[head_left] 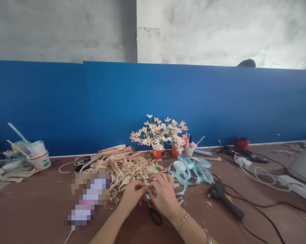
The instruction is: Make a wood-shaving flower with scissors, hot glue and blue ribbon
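Fingers of my left hand (134,196) are pinched together, tips almost meeting those of my right hand (163,194), which is closed in a pinch too. Whatever they hold is too small and too covered to name; a bit of light blue shows just under the fingertips. Below and between the hands lies a pair of black-handled scissors (156,216), its blades partly hidden. Dry, straw-coloured husk strips (128,166) are heaped just beyond my hands. A tangle of light blue ribbon (193,171) lies to the right of that heap.
Pale artificial flowers (158,130) stand in red cups (157,153) by the blue partition (92,101). To the right lie a black glue gun (225,200) and several cables. A phone with a blurred screen (88,201) is at left, and a white paper tub (42,161) farther left.
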A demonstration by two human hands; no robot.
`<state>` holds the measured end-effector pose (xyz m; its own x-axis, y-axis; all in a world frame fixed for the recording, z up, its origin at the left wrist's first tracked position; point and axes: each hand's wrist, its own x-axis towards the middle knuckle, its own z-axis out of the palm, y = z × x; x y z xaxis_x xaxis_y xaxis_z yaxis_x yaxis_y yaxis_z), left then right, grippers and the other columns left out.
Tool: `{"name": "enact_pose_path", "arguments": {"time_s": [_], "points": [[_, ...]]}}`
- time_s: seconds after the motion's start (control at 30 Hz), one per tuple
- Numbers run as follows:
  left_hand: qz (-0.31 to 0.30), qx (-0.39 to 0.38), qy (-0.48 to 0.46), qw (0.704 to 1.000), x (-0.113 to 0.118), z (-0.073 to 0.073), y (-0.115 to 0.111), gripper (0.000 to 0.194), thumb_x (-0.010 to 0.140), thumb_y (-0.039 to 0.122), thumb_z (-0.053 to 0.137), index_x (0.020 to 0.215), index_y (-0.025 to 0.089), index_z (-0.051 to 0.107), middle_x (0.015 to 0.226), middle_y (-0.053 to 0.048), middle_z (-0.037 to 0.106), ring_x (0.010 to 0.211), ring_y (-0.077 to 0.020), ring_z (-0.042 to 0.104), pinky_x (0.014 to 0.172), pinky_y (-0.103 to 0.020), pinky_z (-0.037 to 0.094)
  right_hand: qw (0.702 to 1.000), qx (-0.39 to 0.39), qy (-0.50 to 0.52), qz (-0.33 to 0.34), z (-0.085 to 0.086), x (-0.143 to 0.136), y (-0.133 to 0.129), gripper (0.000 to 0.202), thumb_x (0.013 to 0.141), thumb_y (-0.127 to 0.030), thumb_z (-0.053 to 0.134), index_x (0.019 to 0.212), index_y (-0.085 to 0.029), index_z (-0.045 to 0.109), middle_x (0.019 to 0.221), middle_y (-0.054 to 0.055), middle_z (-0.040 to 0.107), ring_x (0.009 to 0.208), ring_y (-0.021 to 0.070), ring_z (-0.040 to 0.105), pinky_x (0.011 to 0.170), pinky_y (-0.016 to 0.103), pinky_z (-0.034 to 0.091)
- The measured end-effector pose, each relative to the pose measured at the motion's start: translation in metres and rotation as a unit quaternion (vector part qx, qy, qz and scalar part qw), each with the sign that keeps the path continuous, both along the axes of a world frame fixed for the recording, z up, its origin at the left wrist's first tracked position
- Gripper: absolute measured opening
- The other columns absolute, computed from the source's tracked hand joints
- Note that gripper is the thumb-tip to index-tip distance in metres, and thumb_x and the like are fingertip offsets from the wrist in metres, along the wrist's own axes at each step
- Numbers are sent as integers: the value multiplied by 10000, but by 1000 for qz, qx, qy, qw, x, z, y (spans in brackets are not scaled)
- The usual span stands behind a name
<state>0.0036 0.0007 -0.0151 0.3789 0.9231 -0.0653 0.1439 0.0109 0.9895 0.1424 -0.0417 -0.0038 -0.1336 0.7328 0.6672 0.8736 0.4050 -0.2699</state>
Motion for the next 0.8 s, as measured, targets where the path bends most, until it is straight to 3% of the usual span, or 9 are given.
{"name": "enact_pose_path", "arguments": {"time_s": [0.17,0.33,0.6,0.67,0.8], "points": [[-26,29,23,999,-6,5,4,194,646,334,582,679,145,609,500,17,600,411,-104,489,405,-214,378,999,-11,32,10,-2,4,2,106,681,-101,603,674,-205,581,943,19,601,945,204,483,826,350,305],[-42,50,31,997,-10,5,6,176,666,324,569,695,155,610,531,7,613,483,-134,540,447,-232,416,991,-92,90,33,-1,7,5,125,647,-84,598,636,-208,611,886,21,617,903,201,517,822,353,337],[-80,49,-1,996,-10,11,-2,186,671,334,595,695,149,588,589,3,593,550,-136,558,460,-220,415,925,-243,256,141,-1,16,11,138,617,-68,571,557,-181,623,801,30,635,789,155,587,741,271,442],[-77,41,-2,996,-8,12,-4,200,672,347,594,682,148,575,571,8,579,529,-126,543,445,-212,404,929,-237,248,139,0,16,10,139,614,-63,561,567,-181,617,789,25,632,784,153,581,742,270,436],[-52,31,-5,998,-6,9,-3,208,679,359,578,680,152,563,509,23,559,483,-113,511,439,-212,400,968,-164,170,81,2,9,4,152,587,-71,591,680,-192,597,793,11,606,826,178,537,769,301,394]]}}
